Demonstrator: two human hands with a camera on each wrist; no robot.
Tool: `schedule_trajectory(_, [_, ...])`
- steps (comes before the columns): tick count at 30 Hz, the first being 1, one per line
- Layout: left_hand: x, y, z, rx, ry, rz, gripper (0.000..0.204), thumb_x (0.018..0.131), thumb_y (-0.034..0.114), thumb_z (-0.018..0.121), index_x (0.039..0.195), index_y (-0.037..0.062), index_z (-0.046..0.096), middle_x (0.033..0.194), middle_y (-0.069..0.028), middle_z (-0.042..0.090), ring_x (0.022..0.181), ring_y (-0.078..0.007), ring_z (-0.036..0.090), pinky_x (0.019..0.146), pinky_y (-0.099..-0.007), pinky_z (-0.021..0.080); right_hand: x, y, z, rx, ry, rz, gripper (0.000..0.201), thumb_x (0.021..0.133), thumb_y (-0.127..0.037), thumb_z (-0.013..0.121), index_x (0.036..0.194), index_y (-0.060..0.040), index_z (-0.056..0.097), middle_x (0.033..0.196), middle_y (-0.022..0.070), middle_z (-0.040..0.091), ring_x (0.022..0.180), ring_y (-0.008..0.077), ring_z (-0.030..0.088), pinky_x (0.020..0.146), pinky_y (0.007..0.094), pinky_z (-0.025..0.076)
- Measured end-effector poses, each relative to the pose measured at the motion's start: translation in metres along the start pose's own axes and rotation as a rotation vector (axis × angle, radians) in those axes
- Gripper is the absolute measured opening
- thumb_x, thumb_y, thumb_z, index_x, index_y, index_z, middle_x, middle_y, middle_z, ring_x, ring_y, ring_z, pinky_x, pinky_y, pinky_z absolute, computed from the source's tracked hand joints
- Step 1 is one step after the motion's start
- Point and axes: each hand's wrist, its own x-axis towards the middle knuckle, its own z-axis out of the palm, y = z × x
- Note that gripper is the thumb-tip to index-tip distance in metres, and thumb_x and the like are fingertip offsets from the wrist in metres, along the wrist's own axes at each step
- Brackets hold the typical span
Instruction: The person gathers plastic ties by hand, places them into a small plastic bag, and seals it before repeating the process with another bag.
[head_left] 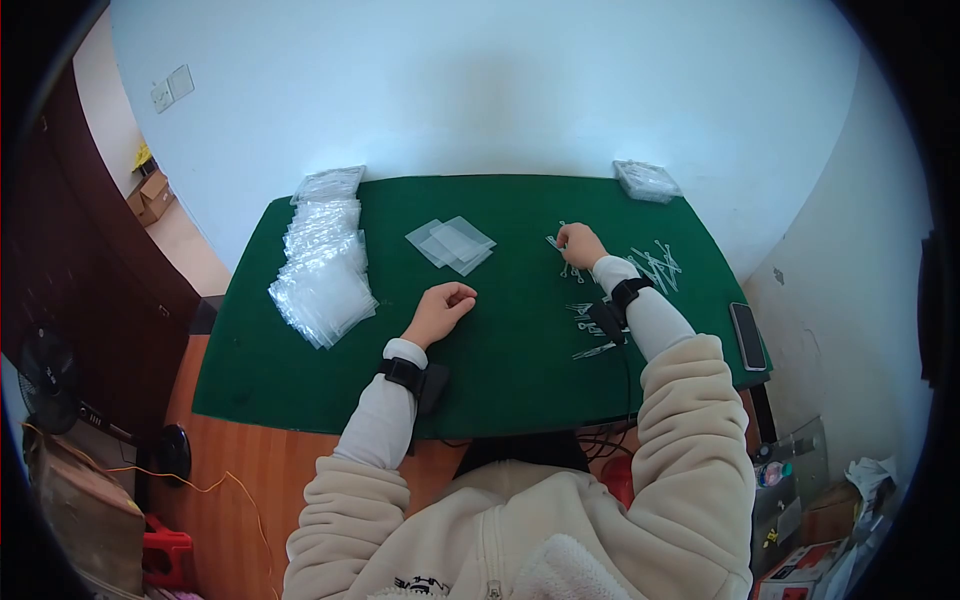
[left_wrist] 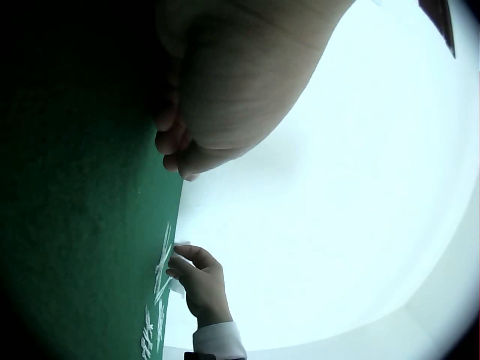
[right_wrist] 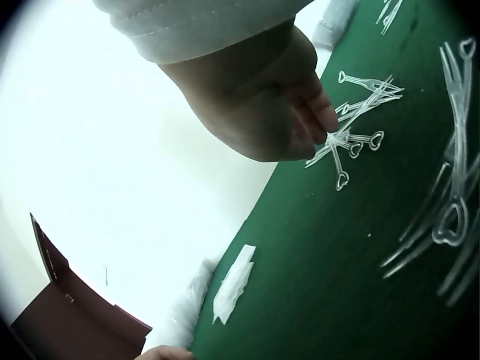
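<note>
In the head view my right hand point(head_left: 581, 245) is over a small pile of clear plastic forks point(head_left: 572, 272) on the right half of the green table. The right wrist view shows its fingertips pinching at the pile, where forks with heart-shaped handles point(right_wrist: 355, 149) fan out; how many it holds I cannot tell. My left hand point(head_left: 440, 312) hovers near the table's middle, fingers loosely curled, with nothing in it. Just beyond it lie several flat clear plastic bags point(head_left: 455, 243), overlapping one another. More forks point(head_left: 655, 266) are spread to the right of my right hand.
A long overlapping row of clear bags point(head_left: 325, 275) runs down the table's left side. Another stack of clear packets point(head_left: 647, 181) sits at the back right corner. A phone point(head_left: 747, 337) lies by the right edge. More forks point(head_left: 592, 348) lie near my right wrist.
</note>
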Motion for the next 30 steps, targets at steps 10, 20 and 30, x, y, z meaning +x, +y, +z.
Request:
schedule_trajectory(10, [-0.001,0.000,0.000,0.002,-0.018,-0.016,0.016,0.083,0.012,0.063,0.095,0.0014,0.064,0.078,-0.0028,0.063,0.069,-0.0095,0.056,0.066,-0.0243,0.047,-0.087,-0.016,-0.057,0.083,-0.564,-0.288,0.051,0.060,-0.019,0.079,0.104,-0.0031,0.060,0.109,0.0138,0.057,0.104,0.0271,0.053,0.088,0.0370,0.043])
schedule_trajectory(20, [0.000,0.000,0.001,0.026,-0.031,-0.008,0.017,0.083,0.013,0.063,0.095,0.0013,0.064,0.078,-0.0026,0.063,0.069,-0.0092,0.055,0.065,-0.0235,0.047,-0.127,0.024,-0.056,-0.108,-0.281,-0.499,0.070,0.063,-0.029,0.078,0.122,-0.0049,0.049,0.117,0.0155,0.050,0.110,0.0306,0.046,0.092,0.0379,0.040])
schedule_trajectory(30, [0.000,-0.002,-0.001,0.061,-0.045,-0.009,0.017,0.083,0.012,0.063,0.095,0.0011,0.064,0.078,-0.0028,0.063,0.069,-0.0090,0.055,0.066,-0.0234,0.047,-0.133,0.023,-0.019,-0.365,-0.190,-0.549,0.017,0.082,-0.020,0.055,0.089,-0.0046,0.050,0.081,0.0114,0.057,0.080,0.0321,0.058,0.072,0.0421,0.045])
